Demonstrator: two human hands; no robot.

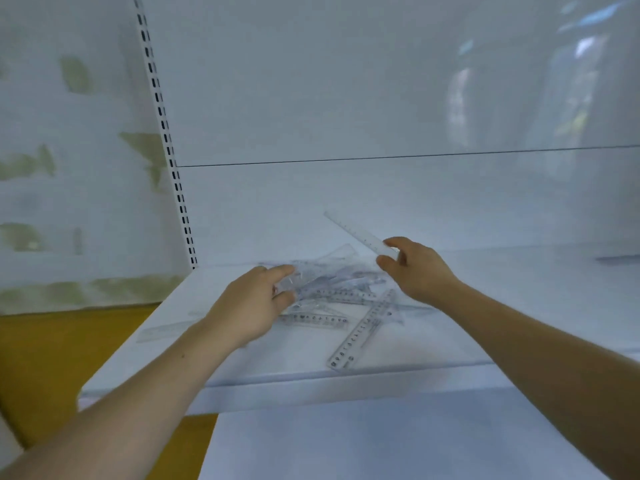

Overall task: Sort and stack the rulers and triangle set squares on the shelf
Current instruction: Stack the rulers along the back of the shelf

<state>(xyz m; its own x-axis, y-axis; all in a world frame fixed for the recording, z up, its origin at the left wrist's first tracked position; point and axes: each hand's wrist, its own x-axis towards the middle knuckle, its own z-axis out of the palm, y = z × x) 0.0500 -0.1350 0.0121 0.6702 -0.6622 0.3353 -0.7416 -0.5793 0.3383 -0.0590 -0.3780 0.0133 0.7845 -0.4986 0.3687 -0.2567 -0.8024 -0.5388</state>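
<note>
Rulers and set squares, all clear plastic, lie in a loose heap (332, 292) near the middle of the white shelf (311, 379), overlapping so much that I cannot separate the single pieces. One long ruler (360, 332) juts from the heap toward the shelf's front edge. My right hand (419, 271) pinches a clear ruler (356, 232) by its near end, raised above the heap and angled toward the back panel (346, 98). My left hand (249, 303) sits at the heap's left side, thumb and forefinger spread around clear plastic. I cannot tell whether it grips anything. A slotted upright (162, 126) stands at the shelf's back-left corner, with yellow floor (52, 358) below on the left.
</note>
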